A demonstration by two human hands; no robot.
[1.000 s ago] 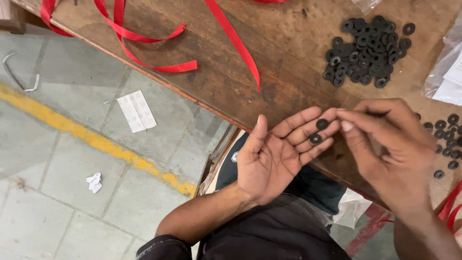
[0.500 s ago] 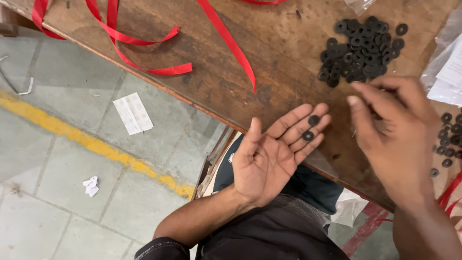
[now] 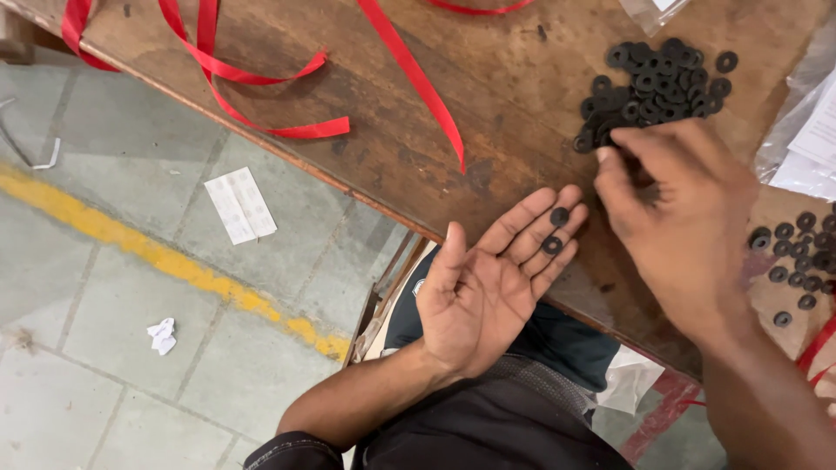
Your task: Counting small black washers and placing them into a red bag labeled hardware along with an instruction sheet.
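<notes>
Since before, the right hand (image 3: 675, 231) has reached the far pile of small black rubber rings (image 3: 653, 87), fingers pinched together. Left hand (image 3: 488, 278) lies open, two rings (image 3: 556, 231) on its fingers.

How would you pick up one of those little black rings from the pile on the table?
Probably take a washer at the pile's loose edge, like the lone one at its upper right. It lies flat on the wooden table, so come from above and pinch its thin rim between thumb and fingertip. The right hand already reaches that way.
</notes>
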